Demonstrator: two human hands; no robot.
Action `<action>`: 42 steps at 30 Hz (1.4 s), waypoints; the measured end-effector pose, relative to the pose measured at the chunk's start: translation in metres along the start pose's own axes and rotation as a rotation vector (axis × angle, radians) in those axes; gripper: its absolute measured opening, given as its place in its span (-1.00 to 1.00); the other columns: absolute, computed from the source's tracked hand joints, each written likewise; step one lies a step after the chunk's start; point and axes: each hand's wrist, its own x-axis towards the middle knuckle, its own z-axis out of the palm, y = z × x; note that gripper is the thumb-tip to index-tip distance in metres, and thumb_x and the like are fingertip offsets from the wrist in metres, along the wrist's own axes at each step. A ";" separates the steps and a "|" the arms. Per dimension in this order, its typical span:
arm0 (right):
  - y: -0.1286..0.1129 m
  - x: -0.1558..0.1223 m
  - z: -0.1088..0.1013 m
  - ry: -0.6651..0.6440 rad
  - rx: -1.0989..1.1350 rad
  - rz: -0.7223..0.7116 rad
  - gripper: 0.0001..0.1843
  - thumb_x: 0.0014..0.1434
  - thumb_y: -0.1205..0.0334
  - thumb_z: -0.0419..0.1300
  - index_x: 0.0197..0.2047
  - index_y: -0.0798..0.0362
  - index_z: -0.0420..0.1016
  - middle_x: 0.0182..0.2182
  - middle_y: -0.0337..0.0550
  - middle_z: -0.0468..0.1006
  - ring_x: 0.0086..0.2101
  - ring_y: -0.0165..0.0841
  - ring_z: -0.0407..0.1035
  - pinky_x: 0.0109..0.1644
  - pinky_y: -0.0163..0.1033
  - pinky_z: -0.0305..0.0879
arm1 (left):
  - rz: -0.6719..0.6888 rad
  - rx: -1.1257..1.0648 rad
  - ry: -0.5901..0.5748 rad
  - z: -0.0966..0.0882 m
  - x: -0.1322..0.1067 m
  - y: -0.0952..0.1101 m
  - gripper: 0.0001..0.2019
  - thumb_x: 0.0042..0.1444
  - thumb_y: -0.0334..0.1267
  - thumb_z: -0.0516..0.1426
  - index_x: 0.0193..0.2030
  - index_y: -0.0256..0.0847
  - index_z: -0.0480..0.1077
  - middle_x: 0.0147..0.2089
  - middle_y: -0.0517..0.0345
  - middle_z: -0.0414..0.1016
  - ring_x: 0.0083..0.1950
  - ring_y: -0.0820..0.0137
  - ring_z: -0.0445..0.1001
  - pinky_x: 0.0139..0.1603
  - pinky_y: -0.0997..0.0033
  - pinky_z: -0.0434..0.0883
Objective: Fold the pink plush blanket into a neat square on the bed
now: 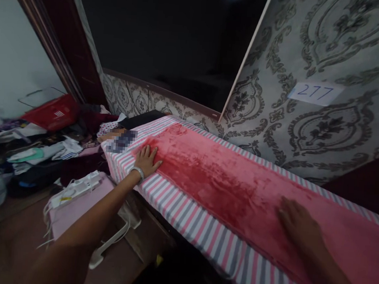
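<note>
A long pink plush cloth [213, 170], with darker red patches in its pile, lies flat along a pink, grey and white striped cover [183, 216]. My left hand [146, 161] rests with fingers spread on the near left corner of the plush cloth, a bracelet [138, 172] round its wrist. Farther right, my right hand [298, 220] lies flat over the cloth's middle part, slightly blurred, its fingers stretched out. Neither hand holds anything. The right end of the cloth runs out of view.
A big dark television screen [171, 35] hangs behind on patterned wallpaper, with a paper marked 277 [316, 92] to its right. Piled clothes [51, 148] and a red basket [52, 111] are at left. A white power strip [77, 188] and cables sit lower left.
</note>
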 end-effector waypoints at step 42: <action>-0.411 0.332 0.073 -0.450 0.200 -0.580 -0.34 0.47 -0.04 -0.19 0.55 -0.04 -0.10 0.52 -0.12 -0.12 0.46 -0.16 -0.22 0.48 0.15 -0.22 | 0.160 -0.110 0.432 0.053 -0.008 -0.033 -0.26 0.19 0.12 0.10 0.49 0.03 0.12 0.52 -0.07 0.09 0.52 -0.11 0.06 0.36 -0.27 0.29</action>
